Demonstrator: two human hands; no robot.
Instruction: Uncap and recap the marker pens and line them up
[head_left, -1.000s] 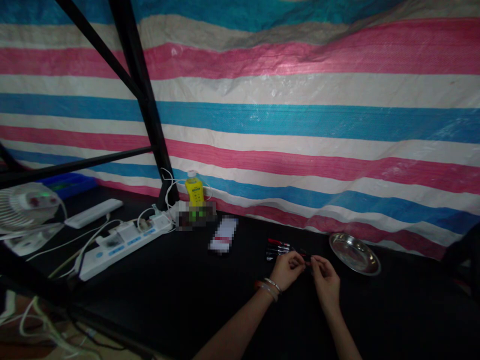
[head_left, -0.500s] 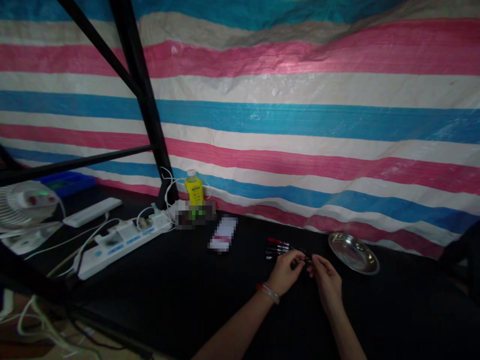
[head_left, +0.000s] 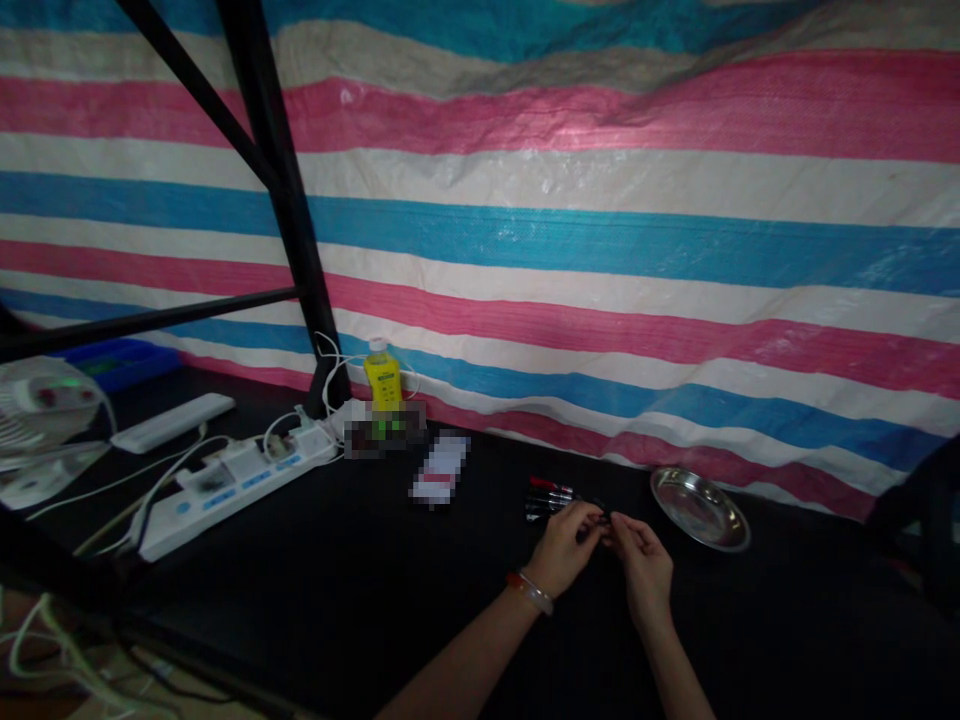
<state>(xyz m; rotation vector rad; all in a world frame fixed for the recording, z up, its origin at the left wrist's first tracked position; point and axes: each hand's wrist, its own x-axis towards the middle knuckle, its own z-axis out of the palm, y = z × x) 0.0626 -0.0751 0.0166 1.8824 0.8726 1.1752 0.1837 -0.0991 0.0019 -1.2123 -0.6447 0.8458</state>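
My left hand (head_left: 562, 548), with a bangle at the wrist, is closed in a pinch close to my right hand (head_left: 643, 562). The right fingers are pinched together too, and the fingertips of both hands meet over a small dark thing too small to make out. Several dark marker pens (head_left: 547, 497), one with a red end, lie side by side on the black table (head_left: 360, 610), just beyond my left hand and partly hidden by it. To the right of my right hand rests a round, shallow metal dish (head_left: 701, 508).
A phone (head_left: 441, 470) with a blurred screen lies left of the pens. Behind it stands a yellow bottle (head_left: 384, 378). A white power strip (head_left: 240, 490) with cables and a white fan (head_left: 45, 410) are at the left, beside a black metal post (head_left: 289, 220). Striped sheeting (head_left: 585, 250) hangs behind.
The view has shifted slightly, so everything sits a little further left. Both hands keep their pinched pose, fingertips a touch closer together.
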